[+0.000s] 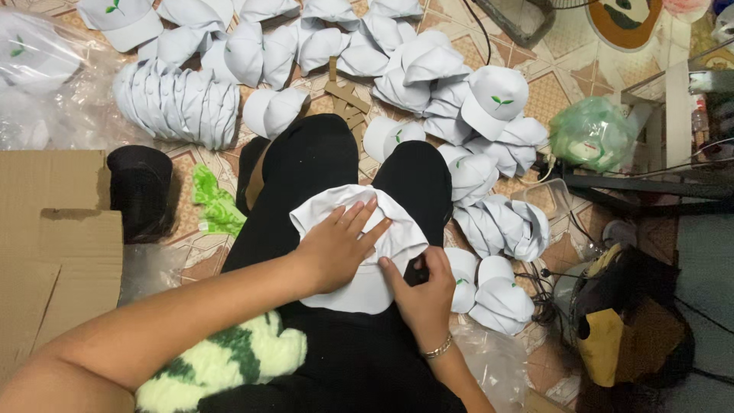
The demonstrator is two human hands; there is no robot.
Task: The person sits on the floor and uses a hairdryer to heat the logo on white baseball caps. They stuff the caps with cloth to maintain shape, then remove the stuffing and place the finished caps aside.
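A white cap (397, 229) lies upside down on my lap, over black trousers. My left hand (336, 248) rests flat on top of it, fingers spread and pressing the cloth. At the cap's right edge my right hand (420, 294) pinches the brim, with a small dark object half hidden under its fingers. A thin bracelet circles the right wrist.
Many white caps (428, 69) with a small green leaf mark lie in heaps on the tiled floor ahead and to the right. A nested row of caps (180, 103), flattened cardboard (50, 237), clear plastic bags, a green bag (592, 134), a green-and-white plush (222, 363) and cables surround me.
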